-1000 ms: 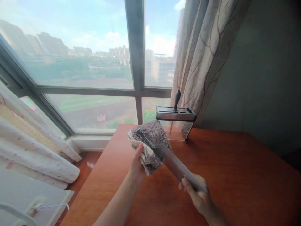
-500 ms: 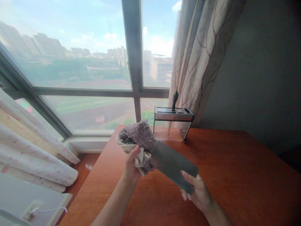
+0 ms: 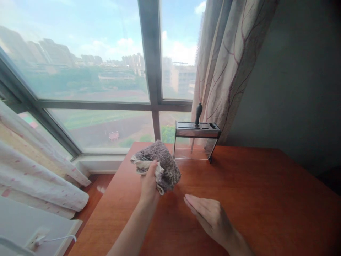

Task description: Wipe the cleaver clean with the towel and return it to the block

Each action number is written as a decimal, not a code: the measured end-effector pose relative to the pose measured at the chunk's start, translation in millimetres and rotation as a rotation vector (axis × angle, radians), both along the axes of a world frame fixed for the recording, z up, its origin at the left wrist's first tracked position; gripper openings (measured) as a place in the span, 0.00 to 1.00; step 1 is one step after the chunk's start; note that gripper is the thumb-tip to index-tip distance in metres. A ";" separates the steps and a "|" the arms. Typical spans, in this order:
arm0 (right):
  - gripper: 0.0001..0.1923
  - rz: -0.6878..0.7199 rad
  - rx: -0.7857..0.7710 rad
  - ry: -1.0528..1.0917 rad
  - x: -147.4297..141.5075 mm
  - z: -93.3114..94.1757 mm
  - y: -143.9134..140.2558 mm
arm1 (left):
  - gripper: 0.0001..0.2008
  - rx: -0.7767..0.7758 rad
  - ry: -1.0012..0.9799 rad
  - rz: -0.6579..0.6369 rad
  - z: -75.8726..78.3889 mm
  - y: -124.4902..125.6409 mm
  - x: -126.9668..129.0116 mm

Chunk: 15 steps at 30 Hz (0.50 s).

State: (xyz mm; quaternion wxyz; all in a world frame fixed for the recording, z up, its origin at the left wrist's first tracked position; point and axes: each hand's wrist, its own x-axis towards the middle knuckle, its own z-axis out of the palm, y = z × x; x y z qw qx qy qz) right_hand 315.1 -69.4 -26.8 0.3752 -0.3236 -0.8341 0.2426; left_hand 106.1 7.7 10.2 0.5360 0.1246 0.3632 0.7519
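Observation:
My left hand (image 3: 149,186) is closed around a bunched purple-grey towel (image 3: 166,161) with a pale underside, held above the table near its left side. A small dark bit shows in the towel's folds; whether the knife is still inside cannot be seen. My right hand (image 3: 210,215) is lower and to the right, apart from the towel. Its fingers and thumb are pressed together, pointing left, and anything between them is hidden. No blade shows in the present view.
Beyond the hands, a clear-sided knife block (image 3: 197,133) with a black handle rising from its top stands at the table's (image 3: 266,185) far edge. Windows and a patterned curtain (image 3: 226,64) lie behind it. A plugged-in white cable (image 3: 60,239) is at lower left.
The wide grey blade that reached from the towel to my right hand has gone from sight. My right hand has moved slightly left and its fingers have come together. The towel has turned and shifted slightly.

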 end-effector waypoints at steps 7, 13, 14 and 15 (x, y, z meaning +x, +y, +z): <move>0.17 -0.121 -0.357 0.252 -10.0 -5.0 -10.5 | 0.06 0.062 -0.125 -0.123 14.5 -5.7 -11.3; 0.18 -0.143 -0.977 0.858 -26.1 -8.2 -15.8 | 0.09 0.139 -0.145 -0.159 21.3 -11.8 -23.1; 0.18 -0.128 -1.043 0.925 -26.9 -7.0 -15.0 | 0.09 0.136 -0.150 -0.153 20.0 -11.6 -24.4; 0.17 -0.108 -1.100 0.972 -26.8 -5.7 -13.7 | 0.09 0.130 -0.152 -0.153 18.3 -11.3 -25.4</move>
